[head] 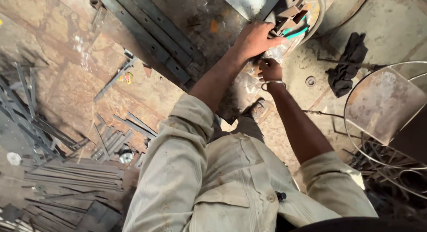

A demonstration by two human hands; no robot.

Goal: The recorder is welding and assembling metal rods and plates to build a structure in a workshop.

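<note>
Both hands work at the metal frame point(291, 12): left hand point(254, 38) grips its bars, right hand point(269, 70) closes below, its hold unclear; cut strips point(73, 176) lie stacked.

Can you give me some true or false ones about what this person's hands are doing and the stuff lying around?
1. The left hand is on a machine with a teal part. True.
2. The right hand wears a thick glove. False: it is bare, with a metal bangle on the wrist.
3. A dark cloth lies on the floor to the right. True.
4. The metal strips at lower left are stacked in a box. False: they lie loose on the floor.
5. The person wears a black shirt. False: the shirt is pale beige.
</note>
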